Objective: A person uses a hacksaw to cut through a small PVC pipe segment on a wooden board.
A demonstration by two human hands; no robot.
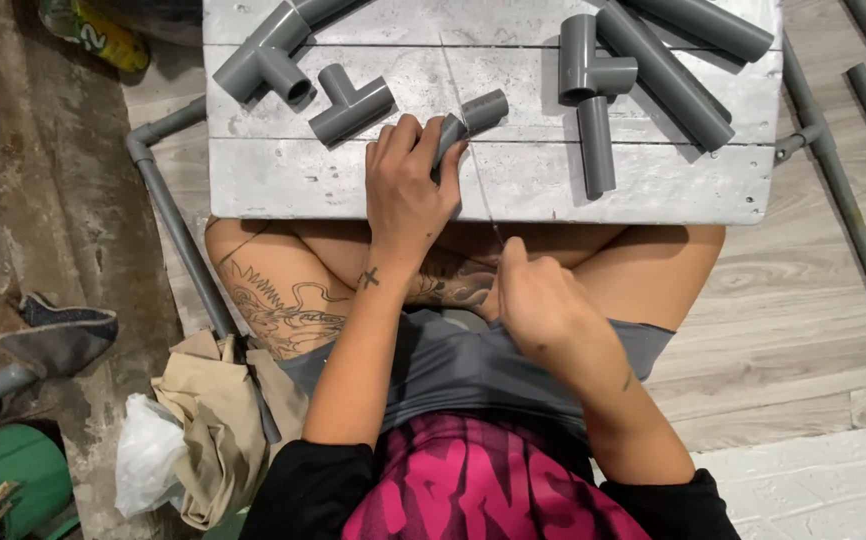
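My left hand [408,185] presses a short grey pipe piece [475,112] down on the white board [253,185], fingers wrapped over its near end. A thin dark strip [483,195], blade or cord I cannot tell, runs from the pipe piece across the board's front edge to my right hand [543,300]. My right hand is closed on the strip's near end, just below the board and above my crossed legs.
On the board lie a grey tee fitting [351,100], a tee on a pipe [263,55], another tee with a stub [595,100] and long pipes [668,75]. More pipes [853,220] lie on the wooden floor. Beige cloth [218,420] and a white bag [148,455] sit left.
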